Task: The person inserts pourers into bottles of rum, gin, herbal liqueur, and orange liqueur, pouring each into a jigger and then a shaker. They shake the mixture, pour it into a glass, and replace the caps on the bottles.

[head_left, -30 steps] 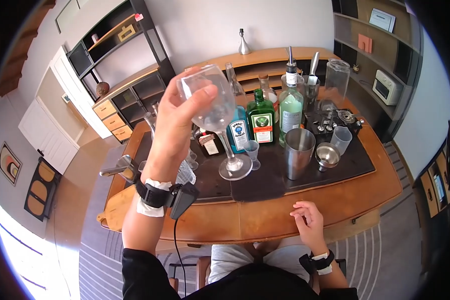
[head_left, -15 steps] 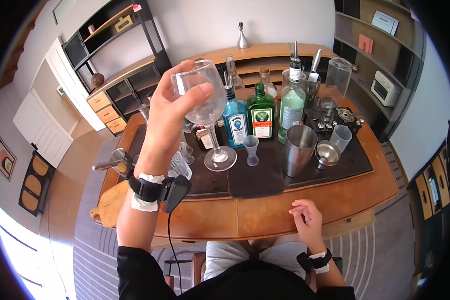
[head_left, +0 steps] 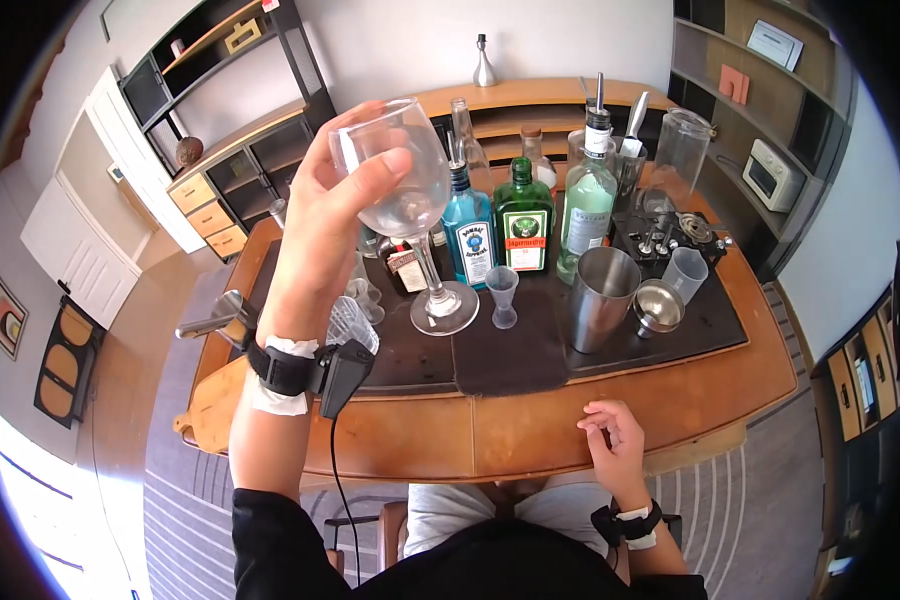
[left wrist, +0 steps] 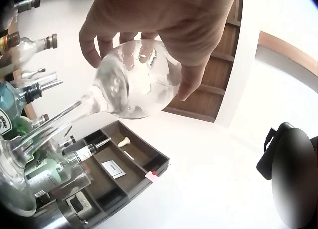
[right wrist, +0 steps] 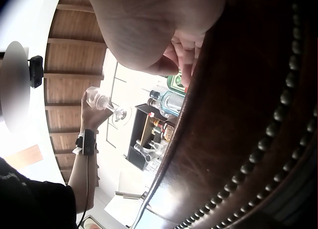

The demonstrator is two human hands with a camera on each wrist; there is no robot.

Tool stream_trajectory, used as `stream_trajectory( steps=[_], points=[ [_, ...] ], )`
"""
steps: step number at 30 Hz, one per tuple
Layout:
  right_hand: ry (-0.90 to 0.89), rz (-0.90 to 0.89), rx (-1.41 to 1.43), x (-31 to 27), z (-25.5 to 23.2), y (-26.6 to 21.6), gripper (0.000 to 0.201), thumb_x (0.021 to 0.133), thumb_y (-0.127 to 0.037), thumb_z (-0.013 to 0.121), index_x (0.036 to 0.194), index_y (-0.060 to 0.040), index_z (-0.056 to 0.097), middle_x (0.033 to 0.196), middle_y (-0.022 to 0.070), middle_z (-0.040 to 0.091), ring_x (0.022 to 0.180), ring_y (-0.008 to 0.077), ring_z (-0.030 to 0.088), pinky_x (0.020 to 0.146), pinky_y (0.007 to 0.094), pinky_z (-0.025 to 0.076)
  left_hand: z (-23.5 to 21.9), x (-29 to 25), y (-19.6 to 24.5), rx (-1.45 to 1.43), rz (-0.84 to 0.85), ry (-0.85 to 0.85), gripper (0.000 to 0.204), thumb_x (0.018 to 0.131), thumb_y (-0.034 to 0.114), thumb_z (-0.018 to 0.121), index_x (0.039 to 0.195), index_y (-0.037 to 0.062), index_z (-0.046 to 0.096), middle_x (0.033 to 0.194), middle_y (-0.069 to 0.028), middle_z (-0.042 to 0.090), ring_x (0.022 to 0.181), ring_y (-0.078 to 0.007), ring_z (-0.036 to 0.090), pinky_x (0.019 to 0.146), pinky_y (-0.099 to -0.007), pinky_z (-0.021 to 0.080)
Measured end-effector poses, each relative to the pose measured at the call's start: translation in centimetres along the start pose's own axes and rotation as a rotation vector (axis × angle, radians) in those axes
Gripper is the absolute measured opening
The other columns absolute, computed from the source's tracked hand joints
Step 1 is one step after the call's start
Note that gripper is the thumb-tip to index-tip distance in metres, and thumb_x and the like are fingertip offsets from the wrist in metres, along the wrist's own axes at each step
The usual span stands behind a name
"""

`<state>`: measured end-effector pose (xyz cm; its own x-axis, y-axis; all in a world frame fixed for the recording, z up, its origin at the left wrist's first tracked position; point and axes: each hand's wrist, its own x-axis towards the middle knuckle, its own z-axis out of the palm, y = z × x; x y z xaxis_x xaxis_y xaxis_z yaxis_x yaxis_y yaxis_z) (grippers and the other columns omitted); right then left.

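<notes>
My left hand [head_left: 335,200] holds a clear stemmed glass [head_left: 410,190] by its bowl, raised above the left part of the table. In the left wrist view the thumb and fingers lie round the glass [left wrist: 139,80], which looks empty. My right hand [head_left: 615,450] rests at the table's front edge with loosely bent fingers and holds nothing. Behind the raised glass stand a blue bottle [head_left: 470,235] and a green bottle [head_left: 523,225]. A small clear jigger [head_left: 502,298] is upright to the right of the glass foot. A metal shaker tin [head_left: 602,300] stands farther right.
A pale green bottle with a pourer [head_left: 587,215], a strainer [head_left: 658,307] and a plastic cup [head_left: 685,270] stand at the right. Glassware [head_left: 353,322], a wooden board [head_left: 215,405] and a metal tool [head_left: 215,322] are at the left. A tall clear container [head_left: 678,150] stands at the back right.
The left hand and its glass have moved left and slightly up in the head view, which has itself shifted a little. The right hand has stayed nearly still.
</notes>
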<state>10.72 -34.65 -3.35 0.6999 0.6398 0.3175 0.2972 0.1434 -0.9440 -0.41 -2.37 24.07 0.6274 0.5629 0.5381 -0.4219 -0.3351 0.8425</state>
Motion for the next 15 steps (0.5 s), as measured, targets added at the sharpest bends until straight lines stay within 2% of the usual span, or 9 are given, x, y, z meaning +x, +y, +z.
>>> stream_trajectory(
  steps=[5,15],
  points=[
    [0.014,-0.019,-0.013,0.0,0.2,-0.2,0.027,0.093,0.012,0.056,0.117,0.0019,0.060,0.109,0.0105,0.063,0.094,0.0161,0.069,0.086,0.0270,0.052,0.0,0.2,-0.1,0.087,0.001,0.058,0.076,0.081,0.027,0.086,0.143,-0.0018,0.052,0.126,-0.0151,0.067,0.114,-0.0207,0.064,0.103,-0.0355,0.047],
    [0.014,0.003,-0.016,-0.2,0.0,-0.2,0.027,0.094,0.012,0.055,0.119,0.0016,0.060,0.112,0.0094,0.062,0.095,0.0157,0.067,0.089,0.0280,0.052,-0.2,-1.1,0.5,0.012,0.026,0.016,0.074,0.082,0.023,0.085,0.143,-0.0018,0.052,0.127,-0.0142,0.067,0.114,-0.0203,0.065,0.101,-0.0357,0.050]
  ],
)
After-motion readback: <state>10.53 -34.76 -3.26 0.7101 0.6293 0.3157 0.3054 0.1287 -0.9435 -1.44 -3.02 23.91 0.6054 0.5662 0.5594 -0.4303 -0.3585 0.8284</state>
